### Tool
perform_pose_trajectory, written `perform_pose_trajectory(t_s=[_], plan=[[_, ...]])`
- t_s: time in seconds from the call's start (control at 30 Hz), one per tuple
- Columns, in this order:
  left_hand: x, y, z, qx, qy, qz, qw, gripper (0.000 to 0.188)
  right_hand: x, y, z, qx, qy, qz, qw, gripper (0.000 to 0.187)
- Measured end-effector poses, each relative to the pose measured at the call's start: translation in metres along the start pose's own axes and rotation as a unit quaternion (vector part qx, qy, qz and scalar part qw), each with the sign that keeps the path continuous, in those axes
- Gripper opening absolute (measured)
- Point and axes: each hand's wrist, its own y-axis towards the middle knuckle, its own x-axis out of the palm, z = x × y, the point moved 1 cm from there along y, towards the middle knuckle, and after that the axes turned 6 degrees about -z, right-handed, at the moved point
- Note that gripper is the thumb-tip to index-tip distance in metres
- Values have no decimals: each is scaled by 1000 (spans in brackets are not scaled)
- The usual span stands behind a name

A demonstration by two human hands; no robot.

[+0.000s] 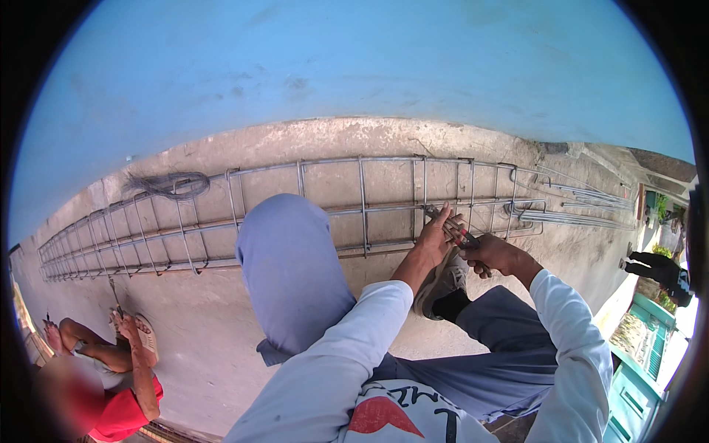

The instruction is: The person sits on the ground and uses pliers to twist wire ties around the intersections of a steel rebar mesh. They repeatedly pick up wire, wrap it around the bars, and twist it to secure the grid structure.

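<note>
A long rebar cage (363, 199) of thin steel bars and square stirrups lies across the ground in front of me. My right hand (493, 255) is closed around the handles of pliers with red grips (467, 238). The dark jaws point up and left, close to a stirrup at the cage's near bars. Beside the jaws is my left hand (434, 235), its fingers bent together against the front of the pliers. Whatever those fingers pinch is too small to tell. My shoe (443, 284) rests just below both hands, near the cage.
A bundle of tie wire (173, 184) lies on the cage's far left side. Loose steel rods (580, 218) extend to the right. A blue wall (354, 66) rises behind. At lower left a co-worker in red (133, 406) holds a tool; another person (661, 273) is far right.
</note>
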Motion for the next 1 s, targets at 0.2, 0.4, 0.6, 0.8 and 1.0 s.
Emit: perform_pose_trajectory(t_s=[0.2,0.4,0.6,0.8,1.0], plan=[[14,3,-6,49,-142,-38,988,43,1,-9,-3,-12,258,-96,961,30],[21,21,-10,81,-247,26,965,44,8,-33,-32,-45,-244,187,951,41],[37,37,-2,66,-302,82,948,49,17,-24,-25,-11,-584,396,709,46],[35,22,-9,101,-146,134,975,46,-16,-24,-44,23,-500,277,820,35],[3,9,-8,82,-2,-24,996,49,-35,-15,-23,102,42,-47,993,39]])
